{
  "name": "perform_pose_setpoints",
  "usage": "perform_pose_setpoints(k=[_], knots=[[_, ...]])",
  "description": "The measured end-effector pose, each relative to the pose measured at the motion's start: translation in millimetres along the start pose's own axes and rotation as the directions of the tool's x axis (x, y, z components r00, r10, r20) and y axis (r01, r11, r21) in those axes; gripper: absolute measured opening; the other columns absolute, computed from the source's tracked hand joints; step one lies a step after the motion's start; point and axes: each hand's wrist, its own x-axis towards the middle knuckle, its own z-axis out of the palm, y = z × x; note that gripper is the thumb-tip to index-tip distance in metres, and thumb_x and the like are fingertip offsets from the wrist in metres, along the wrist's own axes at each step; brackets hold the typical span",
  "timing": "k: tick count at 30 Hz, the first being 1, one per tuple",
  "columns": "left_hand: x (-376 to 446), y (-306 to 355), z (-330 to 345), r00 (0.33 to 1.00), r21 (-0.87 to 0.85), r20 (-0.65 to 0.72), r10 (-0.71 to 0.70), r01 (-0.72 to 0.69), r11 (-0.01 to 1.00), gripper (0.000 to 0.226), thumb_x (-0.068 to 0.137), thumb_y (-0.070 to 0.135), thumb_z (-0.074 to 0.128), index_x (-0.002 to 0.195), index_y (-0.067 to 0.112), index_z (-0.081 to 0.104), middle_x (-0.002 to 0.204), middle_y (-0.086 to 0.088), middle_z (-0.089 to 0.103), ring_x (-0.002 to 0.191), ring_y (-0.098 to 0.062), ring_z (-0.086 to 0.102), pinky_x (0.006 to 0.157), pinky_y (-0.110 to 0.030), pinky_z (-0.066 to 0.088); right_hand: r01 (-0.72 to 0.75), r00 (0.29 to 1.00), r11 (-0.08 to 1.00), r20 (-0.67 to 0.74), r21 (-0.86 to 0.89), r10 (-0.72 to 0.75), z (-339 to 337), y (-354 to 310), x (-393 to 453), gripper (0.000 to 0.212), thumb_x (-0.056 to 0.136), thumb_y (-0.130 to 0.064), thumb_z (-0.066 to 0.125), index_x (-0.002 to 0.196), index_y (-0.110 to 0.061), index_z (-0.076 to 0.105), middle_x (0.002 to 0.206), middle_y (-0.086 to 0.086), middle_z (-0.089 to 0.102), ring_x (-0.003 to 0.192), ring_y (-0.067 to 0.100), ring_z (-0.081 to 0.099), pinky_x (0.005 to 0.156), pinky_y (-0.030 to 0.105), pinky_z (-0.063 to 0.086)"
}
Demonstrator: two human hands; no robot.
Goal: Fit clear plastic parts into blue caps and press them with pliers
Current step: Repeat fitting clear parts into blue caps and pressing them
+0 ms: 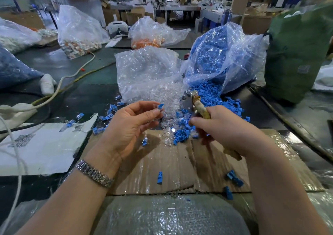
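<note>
The left hand (pixel 133 125) pinched a blue cap (pixel 160 106) between thumb and fingertips, a clear part apparently seated in it, though glare made that hard to confirm. The right hand (pixel 227 126) curled around the worn handles of the pliers (pixel 191 99), whose metal head pointed up and away, close beside the cap but not on it.

Between the hands lay a heap of loose clear parts (pixel 166 126) mingled with blue caps (pixel 182 135), spilling from a clear bag (pixel 146 72) and a bag of blue caps (pixel 216 58) onto a taped cardboard sheet (pixel 162 162) on the desk (pixel 86 90). More caps lay scattered to the left.

The risks appeared plain. A fingertip pinch so light could have let the cap twist or drop as the pliers came in. If the clear part sat crooked, pressing might have cracked it or jammed it askew. Fingertips near the pliers' head risked being nipped, and a dropped cap would have vanished into the mixed heap.
</note>
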Motion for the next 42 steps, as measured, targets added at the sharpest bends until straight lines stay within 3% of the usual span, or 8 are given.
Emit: perform_pose_setpoints(k=[3, 7, 24, 28, 32, 37, 39, 42], knots=[[0.6, -0.1, 0.8, 1.0, -0.02, -0.015, 0.023, -0.024, 1.0, 0.024, 0.076, 0.006, 0.072, 0.099, 0.009, 0.076, 0.107, -0.013, 0.076, 0.097, -0.021, 0.073, 0.079, -0.025, 0.059, -0.019, 0.959, 0.959, 0.276, 0.284, -0.063, 3.4, -3.9, -6.3, 0.026, 0.101, -0.02, 0.06, 0.101, 0.006, 0.064, 0.077, 0.01, 0.068, 0.075, 0.024, 0.07, 0.08, 0.048, 0.062], [0.4, 0.4, 2.6, 0.998, 0.002, -0.007, 0.062, -0.062, 0.998, 0.024, 0.072, 0.009, 0.074, 0.096, 0.011, 0.077, 0.103, -0.009, 0.076, 0.095, -0.016, 0.072, 0.081, -0.024, 0.059, 0.003, 0.914, 0.956, 0.387, 0.294, -0.122, 11.7, -9.8, -11.4, 0.025, 0.103, -0.017, 0.055, 0.105, 0.007, 0.062, 0.086, 0.011, 0.071, 0.082, 0.025, 0.072, 0.086, 0.046, 0.06], [0.8, -6.5, 3.6, 0.986, 0.229, 0.003, 0.17, -0.166, 0.959, 0.02, 0.075, 0.018, 0.075, 0.093, 0.024, 0.08, 0.103, -0.007, 0.077, 0.103, -0.021, 0.071, 0.092, -0.032, 0.055, 0.08, 0.966, 0.987, 0.234, 0.14, -0.111, 33.5, -15.2, -7.6, 0.053, 0.102, -0.048, 0.05, 0.085, 0.001, 0.062, 0.057, 0.007, 0.064, 0.049, 0.025, 0.066, 0.053, 0.033, 0.057], [3.3, -7.0, 3.6, 0.978, 0.267, -0.029, 0.206, -0.191, 0.945, 0.017, 0.08, 0.012, 0.075, 0.094, 0.021, 0.079, 0.1, -0.005, 0.077, 0.1, -0.019, 0.072, 0.09, -0.029, 0.055, 0.048, 0.968, 0.978, 0.231, 0.205, -0.096, 32.0, -14.6, -6.6, 0.053, 0.099, -0.052, 0.053, 0.089, 0.0, 0.063, 0.066, 0.01, 0.066, 0.056, 0.028, 0.069, 0.065, 0.045, 0.061], [2.0, -1.6, -8.6, 0.918, 0.629, -0.155, 0.366, -0.194, 0.753, 0.02, 0.087, 0.009, 0.074, 0.096, 0.027, 0.074, 0.09, 0.007, 0.073, 0.085, -0.003, 0.067, 0.073, -0.014, 0.053, 0.059, 0.988, 0.997, 0.138, 0.059, -0.066, 17.4, -10.0, -7.0, 0.064, 0.091, -0.062, 0.057, 0.099, 0.001, 0.066, 0.08, 0.016, 0.073, 0.071, 0.036, 0.072, 0.082, 0.055, 0.059], [-2.5, 7.2, -23.1, 0.823, 0.977, -0.211, 0.528, 0.184, 0.103, 0.014, 0.086, 0.015, 0.063, 0.083, 0.027, 0.07, 0.092, 0.001, 0.051, 0.097, -0.029, 0.053, 0.087, -0.044, 0.039, -0.009, 0.987, 0.977, -0.159, -0.215, -0.026, 3.2, -0.4, 0.3, 0.04, 0.094, -0.049, 0.06, 0.078, -0.013, 0.055, 0.068, 0.001, 0.061, 0.061, 0.02, 0.056, 0.059, 0.041, 0.044], [-2.7, 8.7, -21.2, 0.845, 0.978, -0.2, 0.495, 0.203, 0.048, 0.016, 0.086, 0.014, 0.063, 0.083, 0.029, 0.069, 0.095, 0.001, 0.047, 0.102, -0.029, 0.048, 0.088, -0.044, 0.033, -0.094, 0.967, 0.923, -0.256, -0.372, -0.005, 1.8, 4.7, 3.4, 0.033, 0.092, -0.047, 0.06, 0.078, -0.019, 0.05, 0.076, 0.001, 0.058, 0.069, 0.021, 0.055, 0.058, 0.036, 0.037], [-3.5, 5.1, -12.5, 0.934, 0.983, -0.025, 0.355, -0.041, 0.178, 0.019, 0.086, 0.014, 0.063, 0.09, 0.029, 0.073, 0.093, 0.006, 0.052, 0.097, -0.019, 0.054, 0.085, -0.039, 0.042, -0.175, 0.955, 0.832, -0.297, -0.526, 0.013, 3.7, 11.3, 7.3, 0.035, 0.089, -0.049, 0.064, 0.09, -0.017, 0.049, 0.095, 0.005, 0.056, 0.084, 0.027, 0.054, 0.065, 0.035, 0.036]])
